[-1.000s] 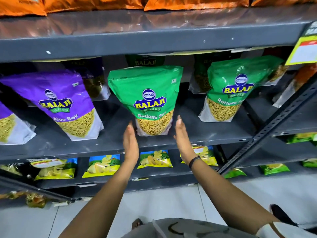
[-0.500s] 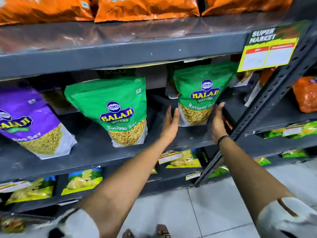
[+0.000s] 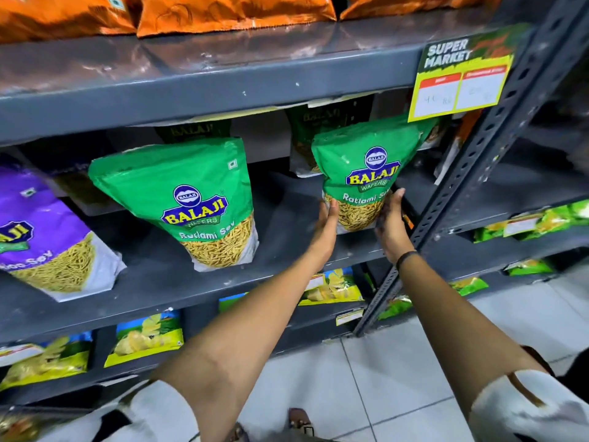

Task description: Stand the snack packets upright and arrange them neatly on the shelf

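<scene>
shelf [image 3: 287,250]: dark grey metal board, middle tier of a rack, carrying the stock; a second board above it, a lower tier below.

upright post [image 3: 471,161]: perforated grey steel, at the shelf's right end, just beside the right hand; the closest obstacle, leaving little room on that side.

middle green packet [image 3: 178,199]: large pouch, standing near the shelf's front edge, well apart from the hands, top tipped to the left.

purple packet [image 3: 41,231]: at the shelf's left end, leaning left, partly cut off by the frame.

right green packet [image 3: 366,167]: the item in hand, at the shelf's right end near the front edge. long axis near vertical, top leaning slightly right toward the post. it sits directly between the hands, both equally near; its base looks to be at or just above the shelf, cannot tell which. more green packets stand behind it, at the shelf's back.

price tag [image 3: 462,81]: yellow and green card hung from the upper board, overlapping the packet's top right corner.

orange packets [image 3: 236,11]: row on the upper board, not in the way.

left hand [image 3: 325,224]: open palm, fingers straight, pressed flat on the packet's lower left side.

right hand [image 3: 390,221]: the same on the lower right side; together they clamp the packet.
</scene>
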The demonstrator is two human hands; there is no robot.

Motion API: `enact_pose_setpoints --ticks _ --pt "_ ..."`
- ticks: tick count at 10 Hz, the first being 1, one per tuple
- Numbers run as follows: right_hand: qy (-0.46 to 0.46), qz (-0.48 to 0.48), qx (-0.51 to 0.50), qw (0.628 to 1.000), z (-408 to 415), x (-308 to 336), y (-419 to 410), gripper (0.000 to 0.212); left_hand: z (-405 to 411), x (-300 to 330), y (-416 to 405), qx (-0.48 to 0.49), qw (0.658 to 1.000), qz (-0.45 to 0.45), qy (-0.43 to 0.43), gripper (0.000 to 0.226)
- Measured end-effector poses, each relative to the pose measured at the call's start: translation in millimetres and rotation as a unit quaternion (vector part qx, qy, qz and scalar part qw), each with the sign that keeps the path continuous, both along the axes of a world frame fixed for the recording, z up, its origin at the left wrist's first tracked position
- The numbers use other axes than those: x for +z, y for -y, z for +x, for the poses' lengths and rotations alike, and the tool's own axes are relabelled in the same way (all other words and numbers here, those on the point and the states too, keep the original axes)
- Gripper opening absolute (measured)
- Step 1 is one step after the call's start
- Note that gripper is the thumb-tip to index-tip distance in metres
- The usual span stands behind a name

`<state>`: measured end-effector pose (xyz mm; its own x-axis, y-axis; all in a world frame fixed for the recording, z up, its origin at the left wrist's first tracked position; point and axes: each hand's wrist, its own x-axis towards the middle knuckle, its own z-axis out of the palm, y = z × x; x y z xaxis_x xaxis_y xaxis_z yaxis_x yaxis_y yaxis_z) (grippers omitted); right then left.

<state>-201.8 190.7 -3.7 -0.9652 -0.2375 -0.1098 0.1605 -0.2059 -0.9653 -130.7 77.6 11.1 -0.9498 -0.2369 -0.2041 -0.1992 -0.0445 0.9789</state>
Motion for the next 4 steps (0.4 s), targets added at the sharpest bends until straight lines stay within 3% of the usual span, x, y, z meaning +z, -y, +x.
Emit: enact_pose_setpoints --ticks 1,2,3,4 --pt "-0.009 0.018 -0.005 1.0 -4.7 -4.4 -3.7 0.071 -0.3 1.2 0.6 -0.016 1.0 -0.001 -0.004 0.105" --pt "-0.008 0.05 -0.094 0.994 1.5 -0.8 -0.9 0.064 1.9 0.4 3.3 -0.002 0.999 -0.05 0.014 0.062" --pt "-0.037 0.032 -0.248 0.967 22.4 2.4 7.1 0.039 25.4 -4.3 12.5 0.067 0.98 -0.177 -0.062 0.052" --pt "-0.052 -0.032 -0.272 0.96 55.2 3.3 23.0 0.021 56.9 -5.6 28.3 0.158 0.94 -0.251 -0.169 0.037"
